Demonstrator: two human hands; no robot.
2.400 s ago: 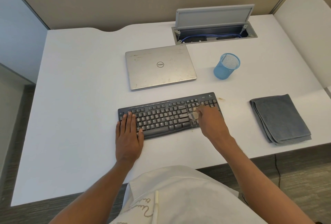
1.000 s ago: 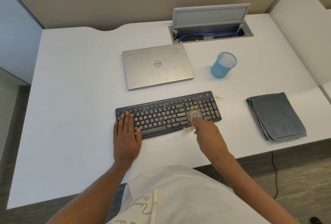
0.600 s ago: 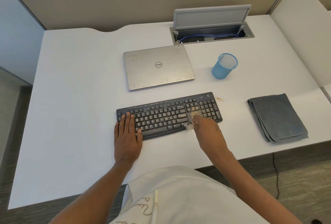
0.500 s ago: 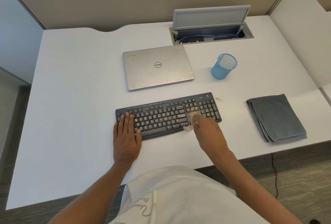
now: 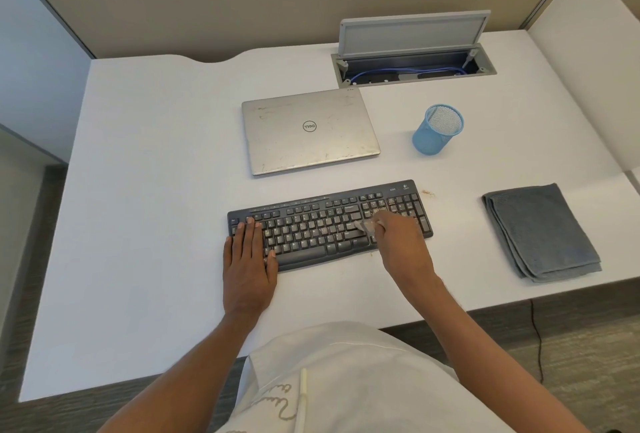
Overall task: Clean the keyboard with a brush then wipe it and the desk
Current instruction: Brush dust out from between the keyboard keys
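Observation:
A dark keyboard (image 5: 311, 224) with crumbs on its keys lies on the white desk (image 5: 149, 190). My left hand (image 5: 247, 263) rests flat on the keyboard's left end, fingers straight. My right hand (image 5: 401, 245) grips a small pale brush (image 5: 364, 226) whose bristles touch the keys left of the number pad. Most of the brush is hidden in my fist. A folded grey cloth (image 5: 540, 231) lies on the desk to the right, apart from both hands.
A closed silver laptop (image 5: 308, 131) sits behind the keyboard. A blue mesh cup (image 5: 437, 129) stands to its right. An open cable hatch (image 5: 412, 51) is at the back. Brown crumbs (image 5: 428, 193) lie by the keyboard's far right corner.
My right hand has swept the brush from the keyboard's front edge back up onto the keys. My left hand has stayed in place.

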